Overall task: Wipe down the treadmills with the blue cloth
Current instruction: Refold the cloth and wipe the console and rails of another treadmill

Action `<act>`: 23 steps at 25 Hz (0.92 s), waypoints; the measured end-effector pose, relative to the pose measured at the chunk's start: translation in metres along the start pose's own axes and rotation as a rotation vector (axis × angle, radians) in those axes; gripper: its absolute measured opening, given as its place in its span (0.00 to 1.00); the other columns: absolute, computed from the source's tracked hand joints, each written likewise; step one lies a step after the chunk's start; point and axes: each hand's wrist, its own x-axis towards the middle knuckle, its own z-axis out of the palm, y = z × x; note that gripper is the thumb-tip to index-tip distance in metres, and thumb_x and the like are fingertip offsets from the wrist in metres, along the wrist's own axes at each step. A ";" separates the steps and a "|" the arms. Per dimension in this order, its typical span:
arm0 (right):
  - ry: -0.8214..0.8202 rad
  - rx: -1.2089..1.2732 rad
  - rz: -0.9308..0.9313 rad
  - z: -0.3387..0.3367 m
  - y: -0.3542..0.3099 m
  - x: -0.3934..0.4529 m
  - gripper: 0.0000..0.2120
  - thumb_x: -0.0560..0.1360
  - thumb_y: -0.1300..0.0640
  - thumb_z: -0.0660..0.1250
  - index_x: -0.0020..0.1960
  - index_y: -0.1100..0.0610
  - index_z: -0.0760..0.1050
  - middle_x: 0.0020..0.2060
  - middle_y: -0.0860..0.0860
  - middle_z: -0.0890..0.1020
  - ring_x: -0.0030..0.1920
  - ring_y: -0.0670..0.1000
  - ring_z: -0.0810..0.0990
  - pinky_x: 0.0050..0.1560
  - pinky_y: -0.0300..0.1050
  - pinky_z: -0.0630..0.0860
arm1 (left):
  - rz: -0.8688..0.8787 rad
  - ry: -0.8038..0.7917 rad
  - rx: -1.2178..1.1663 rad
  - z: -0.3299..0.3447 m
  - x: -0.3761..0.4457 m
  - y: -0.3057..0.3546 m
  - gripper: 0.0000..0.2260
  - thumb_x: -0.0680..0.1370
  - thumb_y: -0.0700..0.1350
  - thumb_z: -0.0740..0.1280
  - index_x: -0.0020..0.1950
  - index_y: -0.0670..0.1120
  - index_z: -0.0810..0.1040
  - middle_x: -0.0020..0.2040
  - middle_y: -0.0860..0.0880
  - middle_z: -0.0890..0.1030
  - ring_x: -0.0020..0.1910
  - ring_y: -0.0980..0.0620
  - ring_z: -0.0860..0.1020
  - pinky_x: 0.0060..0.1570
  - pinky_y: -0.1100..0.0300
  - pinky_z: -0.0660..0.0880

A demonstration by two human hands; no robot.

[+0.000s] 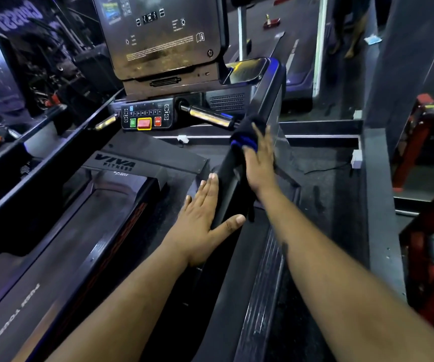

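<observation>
I stand on a black treadmill with its console ahead. Its right handrail runs from the console down toward me. The blue cloth, dark with a bright blue edge, is bunched on the handrail's upper side. My right hand presses it flat against the rail with straight fingers. My left hand rests lower on the same rail, fingers straight along its inner face and thumb spread over the top edge.
A control panel with green, red and stop buttons sits below the console, with metal grip bars on both sides. The belt lies at lower left. Red gym equipment stands at right, another treadmill beyond.
</observation>
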 end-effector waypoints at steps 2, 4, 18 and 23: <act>-0.058 0.137 -0.033 0.012 0.011 -0.064 0.29 0.76 0.46 0.57 0.75 0.37 0.53 0.81 0.52 0.51 0.81 0.50 0.47 0.80 0.49 0.46 | 0.003 -0.002 -0.004 -0.001 0.002 -0.001 0.45 0.72 0.75 0.48 0.79 0.55 0.33 0.80 0.59 0.36 0.76 0.66 0.34 0.78 0.54 0.38; -0.042 0.159 -0.076 0.012 0.025 -0.059 0.29 0.77 0.48 0.56 0.76 0.40 0.50 0.81 0.53 0.52 0.80 0.50 0.48 0.79 0.45 0.46 | 0.003 -0.006 -0.004 0.000 0.003 -0.002 0.45 0.72 0.76 0.48 0.79 0.55 0.34 0.80 0.59 0.37 0.76 0.66 0.35 0.78 0.54 0.38; -0.156 -0.285 -0.076 0.007 -0.021 -0.059 0.28 0.80 0.51 0.61 0.78 0.43 0.59 0.81 0.51 0.45 0.81 0.58 0.45 0.79 0.56 0.48 | 0.046 0.223 -0.190 -0.003 -0.010 -0.003 0.44 0.72 0.73 0.46 0.81 0.50 0.37 0.81 0.55 0.37 0.79 0.60 0.40 0.78 0.48 0.39; -0.162 -0.497 0.005 0.018 -0.043 -0.047 0.24 0.79 0.50 0.60 0.75 0.50 0.67 0.81 0.52 0.52 0.80 0.61 0.46 0.79 0.53 0.44 | 0.019 0.323 -0.253 -0.003 -0.051 -0.012 0.40 0.75 0.71 0.46 0.81 0.51 0.42 0.81 0.57 0.40 0.79 0.62 0.41 0.78 0.50 0.39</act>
